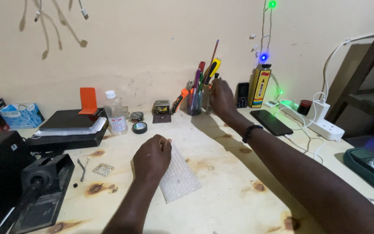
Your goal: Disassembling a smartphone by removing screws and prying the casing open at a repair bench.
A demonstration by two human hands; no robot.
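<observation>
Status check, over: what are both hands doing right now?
Left hand closed on white bubble-wrap sheet, flat on wooden table. Right hand reaching into clear tool cup. Path unobstructed.

The left hand [152, 157] rests on the near middle of the table [221, 203], on the left edge of a bubble-wrap sheet [179, 175] that runs right and toward the near edge; the right hand [221, 99] reaches to the back, touching a cup of tools [198, 97] against the wall. Left of the cup, along the back, stand a small metal block [161, 106], a tape roll [140, 127] and a bottle [114, 113]; right of it stand a small keypad phone [242, 95] and a tall can [259, 86]; a smartphone [271, 122] lies before the can; a power strip [321, 123] lies farther right.
</observation>
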